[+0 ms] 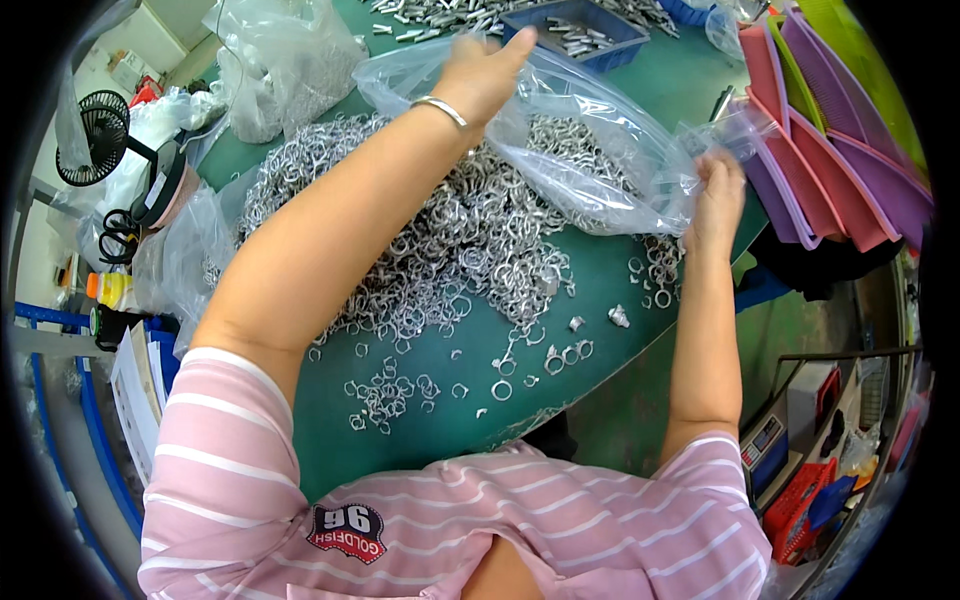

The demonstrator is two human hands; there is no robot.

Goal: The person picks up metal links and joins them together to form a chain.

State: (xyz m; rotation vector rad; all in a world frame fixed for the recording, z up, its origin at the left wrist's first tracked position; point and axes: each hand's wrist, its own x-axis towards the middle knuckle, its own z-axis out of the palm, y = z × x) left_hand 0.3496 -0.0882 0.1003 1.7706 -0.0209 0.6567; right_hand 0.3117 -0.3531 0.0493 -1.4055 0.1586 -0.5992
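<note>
A large clear plastic bag (610, 110) stretches between my two hands over the pile of small silvery metal rings (460, 220). My left hand (485, 78), with a bangle (440, 108) at the wrist, reaches to the far side and is closed on the bag's upper left part. Its thumb sticks out and its fingertips are smeared. Farther right, my right hand (716, 205) grips the bag's right end, its fingers bunched and slightly blurred. Rings show through the film; whether any lie inside the bag I cannot tell.
A blue bin (618, 52) of short metal pieces stands at the back. Pink, purple and green plastic trays (800, 150) stand at the right. At the left are a filled clear bag (280, 70), a black fan (98, 135) and scissors (120, 235). Loose rings (390, 393) lie nearer me.
</note>
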